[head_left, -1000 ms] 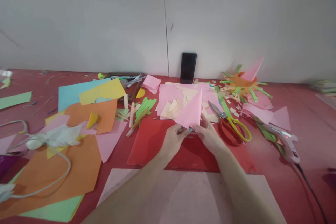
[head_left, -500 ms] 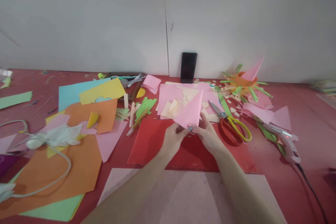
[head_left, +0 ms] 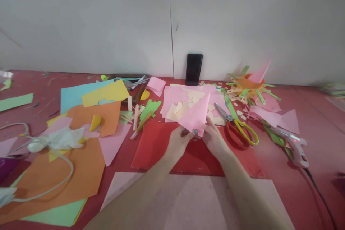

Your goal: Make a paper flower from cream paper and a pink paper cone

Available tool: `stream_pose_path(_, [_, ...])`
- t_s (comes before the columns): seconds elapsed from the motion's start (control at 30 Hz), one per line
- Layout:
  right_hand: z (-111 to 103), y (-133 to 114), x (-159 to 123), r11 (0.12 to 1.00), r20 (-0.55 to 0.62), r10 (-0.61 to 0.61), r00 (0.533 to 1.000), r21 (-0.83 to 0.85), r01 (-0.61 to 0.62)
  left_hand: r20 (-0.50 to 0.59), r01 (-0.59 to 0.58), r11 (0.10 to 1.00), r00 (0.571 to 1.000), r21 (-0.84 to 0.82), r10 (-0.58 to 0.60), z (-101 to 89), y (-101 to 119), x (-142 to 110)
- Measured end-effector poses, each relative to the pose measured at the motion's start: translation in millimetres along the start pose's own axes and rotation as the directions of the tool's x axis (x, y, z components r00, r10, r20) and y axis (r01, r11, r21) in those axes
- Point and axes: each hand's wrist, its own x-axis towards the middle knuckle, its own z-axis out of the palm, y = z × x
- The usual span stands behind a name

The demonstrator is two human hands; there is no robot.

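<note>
A pink paper cone [head_left: 198,115] is held above the red board [head_left: 153,147], its tip pointing up and to the right. My left hand [head_left: 178,142] grips its lower left edge, with the thumb at the front near a small shiny round spot. From the right, my right hand [head_left: 214,138] holds the lower right side, and some of its fingers are hidden behind the cone. Cut pink and cream paper sheets [head_left: 172,97] lie just behind it. Scissors [head_left: 238,124] with yellow and red handles rest right of my right hand.
A pink glue gun [head_left: 295,147] with a black cord lies at the right. Behind it stands an orange and green paper figure [head_left: 250,82] with a pink cone. A black phone [head_left: 193,69] leans on the wall. Orange paper [head_left: 75,169] and a white cable [head_left: 68,163] cover the left.
My right hand's thumb has moved back from the front of the cone to its right edge. The cone's tip has shifted slightly up and right.
</note>
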Motion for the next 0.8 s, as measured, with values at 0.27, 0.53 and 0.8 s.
stream_pose_path(0.27, [-1.6, 4.1, 1.8, 0.999, -0.079, -0.031, 0.996, 0.008, 0.032, -0.031, -0.021, 1.000, 0.999, 0.015, 0.021, -0.5, -0.1, 0.4])
stream_pose_path(0.53, [-0.2, 4.9, 0.5, 0.998, -0.114, -0.050, 0.992, -0.055, 0.044, -0.029, -0.078, 0.994, 0.996, 0.072, 0.080, -2.0, -0.5, 0.5])
stream_pose_path(0.8, [0.3, 6.7, 0.8, 0.993, -0.111, -0.093, 0.989, -0.081, 0.084, -0.065, -0.058, 0.987, 0.995, 0.151, 0.069, -2.8, 4.0, -2.9])
